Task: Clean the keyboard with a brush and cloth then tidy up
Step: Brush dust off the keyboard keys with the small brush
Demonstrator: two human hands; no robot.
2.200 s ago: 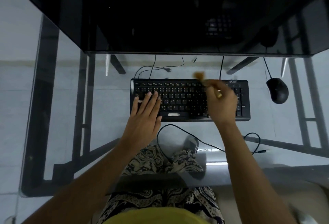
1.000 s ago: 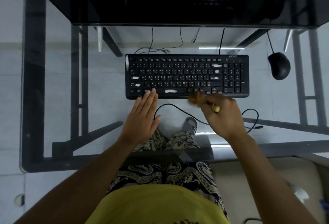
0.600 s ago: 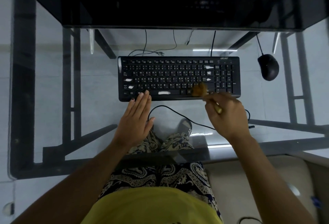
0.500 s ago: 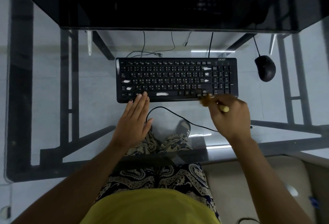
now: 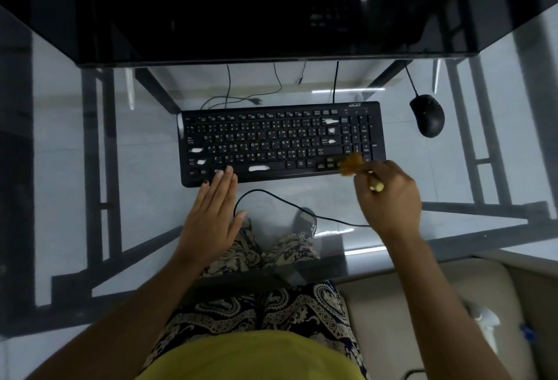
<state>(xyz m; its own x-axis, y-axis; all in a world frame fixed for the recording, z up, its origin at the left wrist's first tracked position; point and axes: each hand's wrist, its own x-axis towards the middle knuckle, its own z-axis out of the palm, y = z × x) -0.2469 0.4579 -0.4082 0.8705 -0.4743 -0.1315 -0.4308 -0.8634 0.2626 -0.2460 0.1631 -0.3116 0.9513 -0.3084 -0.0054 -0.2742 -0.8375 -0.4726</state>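
A black keyboard (image 5: 280, 141) lies flat on the glass desk (image 5: 151, 168), with white smears on several keys. My right hand (image 5: 389, 198) grips a small brush (image 5: 351, 164) by its pale wooden handle. The brown bristles touch the keys at the keyboard's lower right corner. My left hand (image 5: 213, 216) lies flat with fingers together, its fingertips resting on the keyboard's front left edge. No cloth is in view.
A black mouse (image 5: 427, 115) sits on the glass to the right of the keyboard. A dark monitor (image 5: 271, 8) fills the back. A black cable (image 5: 290, 204) loops across the glass between my hands. My legs show through the glass; a beige seat (image 5: 422, 304) is at right.
The brush has swept from the upper middle keys down to the bottom row, then rightward to the lower right corner. My left hand slid off the keys to the front left edge.
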